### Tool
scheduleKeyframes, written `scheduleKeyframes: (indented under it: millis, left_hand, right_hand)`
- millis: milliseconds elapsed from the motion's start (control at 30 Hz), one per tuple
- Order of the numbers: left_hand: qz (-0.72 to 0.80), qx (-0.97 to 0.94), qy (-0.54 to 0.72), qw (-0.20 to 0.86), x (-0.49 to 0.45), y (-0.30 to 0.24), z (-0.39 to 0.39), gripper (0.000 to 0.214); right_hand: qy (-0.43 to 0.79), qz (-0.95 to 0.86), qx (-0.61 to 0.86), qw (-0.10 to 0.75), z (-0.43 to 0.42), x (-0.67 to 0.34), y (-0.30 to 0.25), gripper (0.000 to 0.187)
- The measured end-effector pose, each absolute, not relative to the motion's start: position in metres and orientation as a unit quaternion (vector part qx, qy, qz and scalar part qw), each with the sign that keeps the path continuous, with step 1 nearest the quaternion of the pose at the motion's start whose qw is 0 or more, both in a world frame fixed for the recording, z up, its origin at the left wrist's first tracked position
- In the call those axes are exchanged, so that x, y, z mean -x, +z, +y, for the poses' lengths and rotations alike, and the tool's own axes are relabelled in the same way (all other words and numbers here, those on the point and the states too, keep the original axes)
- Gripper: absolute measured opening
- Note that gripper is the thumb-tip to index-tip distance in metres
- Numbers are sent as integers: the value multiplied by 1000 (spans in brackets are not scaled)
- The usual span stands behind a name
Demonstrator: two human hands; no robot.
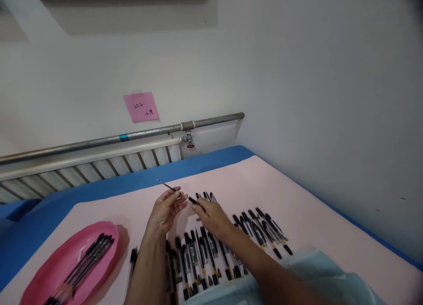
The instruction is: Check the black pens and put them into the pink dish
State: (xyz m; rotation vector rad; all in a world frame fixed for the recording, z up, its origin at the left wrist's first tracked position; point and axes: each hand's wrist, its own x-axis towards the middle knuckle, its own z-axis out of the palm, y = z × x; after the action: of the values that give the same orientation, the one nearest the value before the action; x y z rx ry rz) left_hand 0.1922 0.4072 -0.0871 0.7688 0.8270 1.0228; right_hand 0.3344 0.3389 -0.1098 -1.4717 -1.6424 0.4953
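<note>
My left hand point(168, 208) pinches a thin dark pen refill point(165, 184) between thumb and fingers. Its slim pale end points up and left, and a yellowish bit shows near my fingertips. Close beside it, my right hand point(213, 214) is closed around a black pen part point(192, 200); most of that part is hidden in the palm. A small gap seems to separate the two pieces. Below my hands lie rows of black and clear pen parts point(201, 248), with several orange-yellow bits among them. More pen parts point(259, 228) are spread right of my right forearm.
A pink oval dish point(109, 232) on the left holds a bundle of dark pens point(90, 259). Pink paper point(238, 177) covers the blue tabletop point(211, 157). Behind it stand a white radiator point(109, 166) and a metal pipe point(148, 132); a wall rises on the right.
</note>
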Motion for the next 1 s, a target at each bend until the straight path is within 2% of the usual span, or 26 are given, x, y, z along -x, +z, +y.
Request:
scheduleKeyframes:
  millis: [433, 600, 767, 867, 1000]
  left_hand:
    - [393, -366, 464, 704, -194, -83, 404, 20]
    - [395, -423, 426, 695, -194, -86, 402, 22]
    - [391, -518, 346, 678, -195, -77, 395, 30]
    - [392, -538, 342, 664, -192, -73, 394, 38]
    - [447, -598, 317, 585, -192, -82, 399, 27]
  right_hand:
    - [192, -677, 588, 399, 336, -333, -108, 18]
    - [180, -673, 597, 398, 336, -333, -110, 18]
    - [182, -658, 591, 429, 339, -333, -112, 19]
    - [199, -629, 587, 469, 340, -335, -111, 19]
    - [216, -585, 584, 520, 339, -336, -109, 23]
